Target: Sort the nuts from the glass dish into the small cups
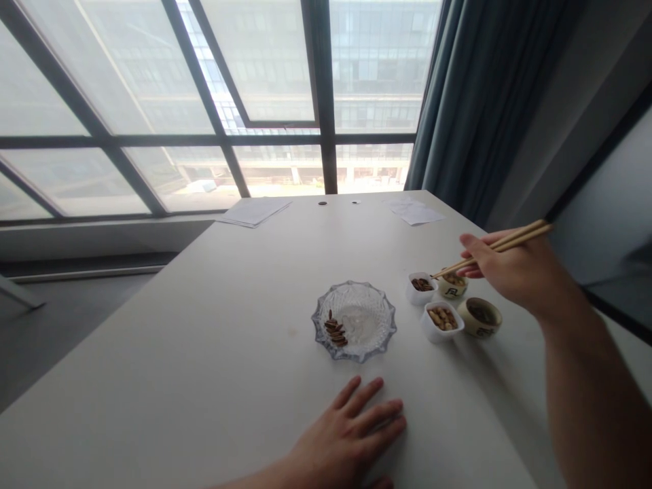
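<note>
My right hand (pixel 502 261) grips a pair of wooden chopsticks (pixel 514 238), whose tips reach the edge of a small white cup (pixel 420 297) of dark brown seeds (pixel 421 284). Whether the tips pinch a seed is too small to tell. Flat on the table, fingers spread, my left hand (pixel 356 428) rests in front of a clear glass dish (pixel 377 346) with a scalloped rim. Several dark seeds (pixel 335 331) lie in a row on the dish's left side. Another white cup (pixel 441 334) of peanuts (pixel 442 317) stands nearer to me.
Beside the white cups stand two cream ceramic cups, one with pale contents (pixel 452 290) partly behind the chopsticks, one with dark contents (pixel 481 329). Papers lie at the white table's (pixel 229 326) far left (pixel 255 212) and far right (pixel 418 212). Windows and a dark curtain (pixel 458 115) lie beyond.
</note>
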Motion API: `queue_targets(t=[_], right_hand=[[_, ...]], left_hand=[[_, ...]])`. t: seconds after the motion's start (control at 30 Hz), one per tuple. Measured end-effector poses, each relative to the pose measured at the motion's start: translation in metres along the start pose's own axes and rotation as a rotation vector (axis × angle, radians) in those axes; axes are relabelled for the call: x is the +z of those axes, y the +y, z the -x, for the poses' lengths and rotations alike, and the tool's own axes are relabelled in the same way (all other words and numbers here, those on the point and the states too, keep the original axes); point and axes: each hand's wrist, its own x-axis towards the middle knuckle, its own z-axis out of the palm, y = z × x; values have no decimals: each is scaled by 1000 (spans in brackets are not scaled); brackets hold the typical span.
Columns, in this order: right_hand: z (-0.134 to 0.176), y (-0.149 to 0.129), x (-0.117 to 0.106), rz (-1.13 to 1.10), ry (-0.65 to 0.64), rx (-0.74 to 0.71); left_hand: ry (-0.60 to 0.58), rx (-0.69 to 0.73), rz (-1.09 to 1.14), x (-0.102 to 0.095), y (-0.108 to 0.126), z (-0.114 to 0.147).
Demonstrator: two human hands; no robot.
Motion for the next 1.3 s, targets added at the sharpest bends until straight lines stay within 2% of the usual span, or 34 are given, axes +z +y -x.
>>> queue_targets(t=[0.13, 0.33, 0.4, 0.57, 0.67, 0.8, 0.93, 1.03, 1.13, 1.3], right_hand=[[1, -5, 4, 45, -32, 96], [10, -19, 9, -102, -51, 28], [19, -28, 20, -194, -171, -18], [50, -49, 65, -354, -677, -225], [63, -49, 91, -389, -806, -308], [61, -37, 102, -343, -753, -266], [49, -34, 93, -327, -639, -163], [45, -35, 87, -316, -593, -147], [48, -35, 90, -319, -609, -156], [61, -32, 110, -441, -674, -157]], left_hand=[[13, 11, 0, 2, -1, 0], [27, 9, -10, 1, 0, 0], [36, 16, -24, 2, 0, 0], [43, 19, -57, 6, -2, 1], [27, 18, -41, 7, -2, 1], [23, 15, -20, 5, -2, 1], [24, 16, -10, 4, -1, 1], [27, 11, -11, 4, -1, 0], [28, 6, -13, 4, 0, 1], [39, 18, -26, 4, -1, 1]])
